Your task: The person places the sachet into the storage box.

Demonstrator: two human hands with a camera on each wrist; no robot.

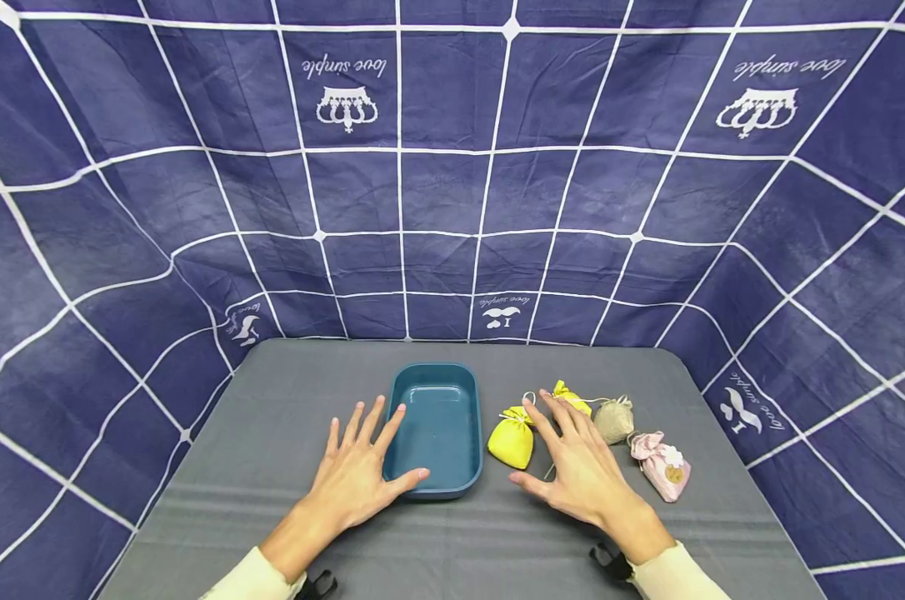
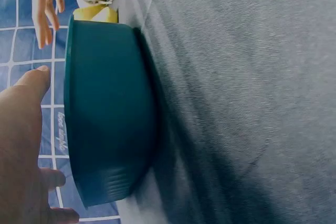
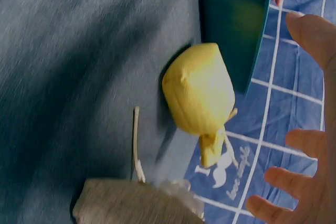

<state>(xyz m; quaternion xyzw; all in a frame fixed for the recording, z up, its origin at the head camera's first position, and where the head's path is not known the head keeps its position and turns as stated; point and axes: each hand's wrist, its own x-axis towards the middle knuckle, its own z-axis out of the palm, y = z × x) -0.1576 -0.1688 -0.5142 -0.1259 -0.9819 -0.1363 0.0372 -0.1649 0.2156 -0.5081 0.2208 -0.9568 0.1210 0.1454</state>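
Note:
My left hand [image 1: 355,479] hovers with spread fingers at the left edge of a teal tray [image 1: 433,492], holding nothing. Over a group of small drawstring pouches, my right hand [image 1: 583,475] has its fingers spread and grips nothing. A yellow pouch [image 1: 511,442] lies between the tray and the right hand. Beyond the right fingertips is a second yellow pouch [image 1: 572,400], partly hidden. To its right sit a beige pouch [image 1: 613,419] and a pink pouch [image 1: 662,467] with a white flower. The right wrist view shows a brownish pouch [image 3: 131,203] below the hand, cut off by the frame.
The tray stands on a grey cloth-covered table [image 1: 295,383]; its inside shows no contents. Blue curtains [image 1: 445,192] with white grid lines enclose the table at the back and both sides. A pale cord [image 3: 136,140] extends from the brownish pouch.

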